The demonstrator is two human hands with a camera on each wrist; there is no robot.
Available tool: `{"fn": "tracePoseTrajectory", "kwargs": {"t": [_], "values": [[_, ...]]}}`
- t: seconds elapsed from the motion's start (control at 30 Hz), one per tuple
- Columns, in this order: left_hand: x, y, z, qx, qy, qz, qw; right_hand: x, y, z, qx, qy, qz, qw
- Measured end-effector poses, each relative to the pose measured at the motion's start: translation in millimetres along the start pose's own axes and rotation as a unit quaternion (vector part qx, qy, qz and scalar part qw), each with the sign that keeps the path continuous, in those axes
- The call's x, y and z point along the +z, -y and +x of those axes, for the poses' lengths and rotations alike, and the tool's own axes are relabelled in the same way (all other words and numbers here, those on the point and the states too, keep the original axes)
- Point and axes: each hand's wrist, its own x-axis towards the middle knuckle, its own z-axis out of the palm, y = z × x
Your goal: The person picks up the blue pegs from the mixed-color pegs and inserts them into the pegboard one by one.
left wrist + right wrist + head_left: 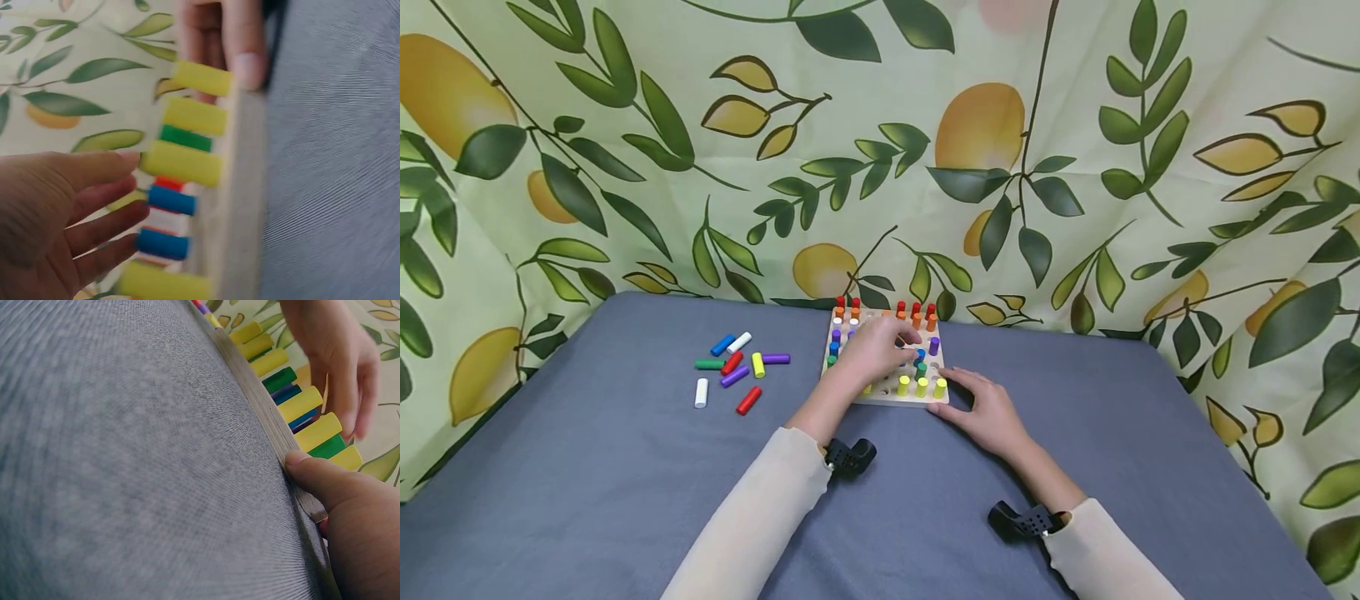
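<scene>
Sleeves (760, 517) fill the lower frame. Right hand (985, 408) rests flat, fingers straight, against the pegboard's (887, 398) lower right corner at centre; left hand (876, 350) hovers open over its pegs, holding nothing.

A wooden peg board (887, 398) lies at the far side of the grey tabletop (587, 483). The left hand (874, 350) hovers over its coloured pegs, fingers relaxed. The right hand (981, 408) rests at the board's near right corner. Loose pegs (737, 371) lie scattered well to the left.
</scene>
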Motion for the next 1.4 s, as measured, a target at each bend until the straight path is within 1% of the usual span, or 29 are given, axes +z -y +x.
{"fn": "tracePoseTrajectory", "kwargs": {"t": [0.13, 0.2, 0.33, 0.4, 0.5, 0.63, 0.73, 0.8, 0.93, 1.07, 1.23, 1.3, 1.4], "values": [[-14.1, -0.1, -8.9, 0.003, -0.030, -0.032, 0.9990, 0, -2, -1.7, 0.003, -0.001, -0.002, 1.0000], [-21.6, 2.0, -14.5, 0.007, -0.041, -0.040, 0.9983, -1, -2, -2.7, 0.005, 0.000, -0.003, 1.0000], [-38.9, 7.0, -27.1, 0.012, -0.062, -0.034, 0.9974, -2, -3, -3.8, 0.011, 0.001, -0.007, 0.9999], [-47.8, 10.4, -33.4, 0.006, -0.073, -0.031, 0.9968, -2, -3, -3.8, 0.012, 0.002, -0.010, 0.9999], [-61.5, 16.8, -42.1, -0.017, -0.088, -0.005, 0.9960, -2, -3, -3.4, 0.012, 0.003, -0.012, 0.9999], [-80.0, 31.9, -50.6, -0.052, -0.103, 0.057, 0.9917, -3, -3, -4.0, 0.014, 0.001, -0.013, 0.9998], [-93.9, 49.1, -57.5, -0.067, -0.112, 0.087, 0.9876, -4, -3, -4.3, 0.016, 0.000, -0.015, 0.9998], [-102.8, 61.7, -64.3, -0.077, -0.116, 0.098, 0.9854, -4, -4, -3.8, 0.015, 0.000, -0.018, 0.9997], [-116.9, 83.2, -79.5, -0.110, -0.130, 0.117, 0.9785, -3, -3, -1.5, 0.011, 0.001, -0.018, 0.9998], [-125.7, 98.9, -89.5, -0.144, -0.138, 0.125, 0.9720, -1, -2, -0.6, 0.013, 0.004, -0.016, 0.9998], [-131.4, 115.8, -94.2, -0.174, -0.142, 0.111, 0.9680, 0, 0, -1.0, 0.013, 0.003, -0.011, 0.9998], [-132.3, 121.1, -94.6, -0.188, -0.138, 0.110, 0.9662, 0, 0, -1.1, 0.012, 0.002, -0.009, 0.9999], [-131.9, 127.9, -93.5, -0.206, -0.120, 0.117, 0.9640, 0, 0, -0.8, 0.012, 0.001, -0.010, 0.9999]]}}
